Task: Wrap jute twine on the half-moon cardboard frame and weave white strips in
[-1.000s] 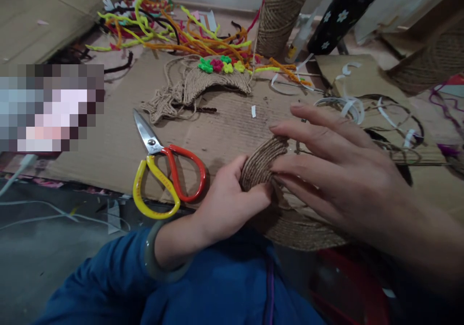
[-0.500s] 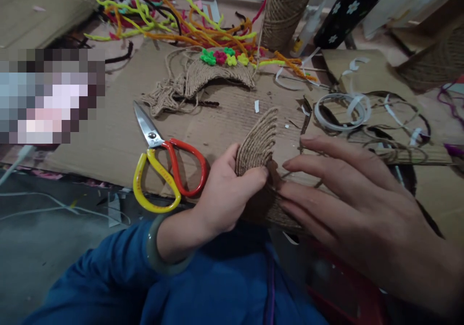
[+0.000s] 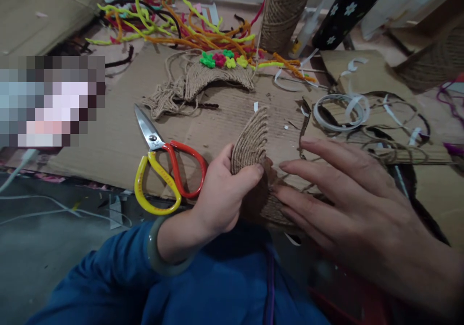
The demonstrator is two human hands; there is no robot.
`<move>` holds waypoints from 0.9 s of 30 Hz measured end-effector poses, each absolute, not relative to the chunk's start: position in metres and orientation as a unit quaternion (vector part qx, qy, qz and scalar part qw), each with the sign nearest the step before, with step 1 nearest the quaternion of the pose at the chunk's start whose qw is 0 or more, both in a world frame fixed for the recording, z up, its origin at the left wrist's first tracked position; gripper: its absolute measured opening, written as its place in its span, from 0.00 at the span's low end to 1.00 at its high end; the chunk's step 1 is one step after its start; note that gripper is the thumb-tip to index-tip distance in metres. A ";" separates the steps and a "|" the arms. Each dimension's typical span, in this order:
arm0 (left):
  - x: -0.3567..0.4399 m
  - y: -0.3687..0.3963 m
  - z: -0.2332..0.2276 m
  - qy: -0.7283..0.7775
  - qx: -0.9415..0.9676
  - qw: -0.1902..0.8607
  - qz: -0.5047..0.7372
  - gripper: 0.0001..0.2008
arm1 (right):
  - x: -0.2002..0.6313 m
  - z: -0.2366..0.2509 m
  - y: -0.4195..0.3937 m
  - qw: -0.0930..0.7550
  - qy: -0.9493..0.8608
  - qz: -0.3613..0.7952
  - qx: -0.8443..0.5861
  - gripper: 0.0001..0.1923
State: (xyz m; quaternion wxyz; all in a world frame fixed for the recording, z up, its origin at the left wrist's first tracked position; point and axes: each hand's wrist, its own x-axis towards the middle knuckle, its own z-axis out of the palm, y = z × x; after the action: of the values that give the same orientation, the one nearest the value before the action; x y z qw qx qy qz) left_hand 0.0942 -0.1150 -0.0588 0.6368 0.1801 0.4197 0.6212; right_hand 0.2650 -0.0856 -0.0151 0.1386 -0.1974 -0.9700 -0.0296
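My left hand (image 3: 226, 189) is closed round a crescent covered in rows of brown jute twine (image 3: 250, 143), the thumb pressed on its inner edge. The crescent's upper tip points up and away from me; its lower part curves beneath my right hand (image 3: 348, 204). The lower fingers of that hand pinch the crescent near its lower end, while two upper fingers stretch out free. What lies under those fingertips is partly hidden. Left of my hands, scissors (image 3: 154, 141) with one yellow and one red handle lie slightly spread on cardboard (image 3: 105, 136).
Behind lies another twine crescent (image 3: 221, 78) with small coloured flowers and a twine star (image 3: 161, 97). Colourful pipe cleaners (image 3: 203, 37) are heaped at the back near a twine spool (image 3: 284, 13). A clear tape roll (image 3: 339, 113) and loose scraps lie right. A blurred-out device (image 3: 58, 102) sits left.
The twine crescent and both hands have shifted slightly left. My right fingertips have moved a little along the crescent's lower part. The scissors stay where they lie.
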 end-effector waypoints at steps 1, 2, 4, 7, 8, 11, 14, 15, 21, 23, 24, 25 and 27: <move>0.094 -0.115 -0.059 0.419 0.178 0.635 0.624 0.12 | 0.268 -0.015 -0.085 0.142 -0.969 -0.017 -0.204 0.13; 0.095 -0.115 -0.059 0.420 0.177 0.633 0.626 0.12 | 0.270 -0.016 -0.085 0.150 -0.965 -0.006 -0.214 0.12; 0.095 -0.115 -0.059 0.422 0.179 0.627 0.630 0.12 | 0.273 -0.016 -0.083 0.177 -0.954 0.011 -0.241 0.09; 0.096 -0.115 -0.060 0.430 0.189 0.619 0.630 0.12 | 0.275 -0.017 -0.079 0.208 -0.944 0.022 -0.257 0.07; 0.096 -0.115 -0.060 0.433 0.192 0.616 0.630 0.12 | 0.275 -0.018 -0.077 0.207 -0.944 0.027 -0.254 0.08; 0.096 -0.116 -0.061 0.438 0.198 0.606 0.633 0.11 | 0.275 -0.020 -0.071 0.190 -0.948 0.043 -0.250 0.08; 0.097 -0.116 -0.061 0.439 0.205 0.602 0.634 0.12 | 0.276 -0.023 -0.069 0.185 -0.948 0.047 -0.253 0.10; 0.097 -0.116 -0.061 0.439 0.207 0.603 0.633 0.12 | 0.277 -0.024 -0.069 0.183 -0.948 0.051 -0.254 0.10; 0.096 -0.117 -0.061 0.429 0.221 0.619 0.620 0.13 | 0.278 -0.026 -0.070 0.200 -0.942 0.069 -0.259 0.09; 0.095 -0.117 -0.060 0.411 0.228 0.631 0.618 0.12 | 0.277 -0.025 -0.070 0.209 -0.941 0.068 -0.259 0.09; 0.095 -0.117 -0.060 0.400 0.230 0.639 0.615 0.11 | 0.276 -0.024 -0.070 0.211 -0.940 0.067 -0.258 0.09; 0.095 -0.118 -0.060 0.391 0.232 0.649 0.610 0.11 | 0.275 -0.023 -0.069 0.213 -0.941 0.067 -0.256 0.09; 0.094 -0.119 -0.059 0.378 0.243 0.669 0.592 0.10 | 0.274 -0.020 -0.069 0.215 -0.941 0.066 -0.252 0.10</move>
State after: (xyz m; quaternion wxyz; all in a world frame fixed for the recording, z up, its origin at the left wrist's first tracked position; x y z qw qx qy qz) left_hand 0.0942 -0.1187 -0.0595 0.6692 0.2426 0.3778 0.5922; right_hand 0.2741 -0.0692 -0.0198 0.2152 -0.2516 -0.9413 0.0656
